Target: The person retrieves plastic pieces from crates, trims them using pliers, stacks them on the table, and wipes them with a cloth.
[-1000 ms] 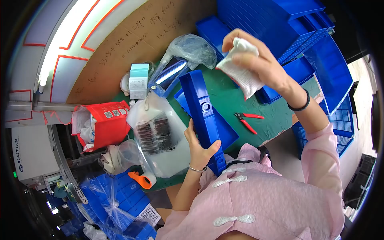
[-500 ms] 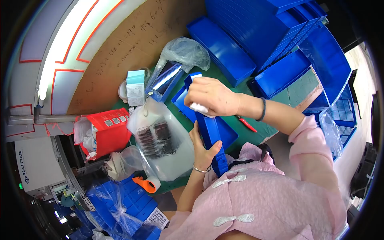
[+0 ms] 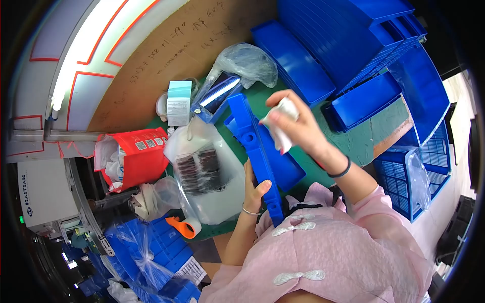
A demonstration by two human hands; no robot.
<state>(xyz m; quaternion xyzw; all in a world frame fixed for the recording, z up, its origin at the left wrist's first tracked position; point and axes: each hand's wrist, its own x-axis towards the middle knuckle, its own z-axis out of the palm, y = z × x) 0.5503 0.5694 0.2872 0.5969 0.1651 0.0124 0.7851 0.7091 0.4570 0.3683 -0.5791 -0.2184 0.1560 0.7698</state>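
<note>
My left hand (image 3: 256, 192) grips the near part of a long blue plastic part (image 3: 254, 146), a narrow piece with round holes along its face, tilted over the table. The thumb lies across its side. My right hand (image 3: 299, 129) is closed around a crumpled white cloth or tissue (image 3: 281, 132), held just right of the blue part and apart from it. Underneath lies another blue plastic tray (image 3: 285, 169), partly hidden by the long part. Close to my left hand, a clear plastic bag (image 3: 230, 194) with dark strips (image 3: 198, 171) inside lies on the table.
Blue bins (image 3: 343, 45) stand stacked at the back right. A phone (image 3: 220, 93) leans in a blue tray beside a small box (image 3: 179, 103). On the left are a red bag (image 3: 139, 156) and an orange tape dispenser (image 3: 184, 227). Wrapped blue parts (image 3: 151, 252) lie lower left.
My right hand has lifted off the long blue part with the white cloth and moved right. The part has turned in my left hand, showing its face with holes.
</note>
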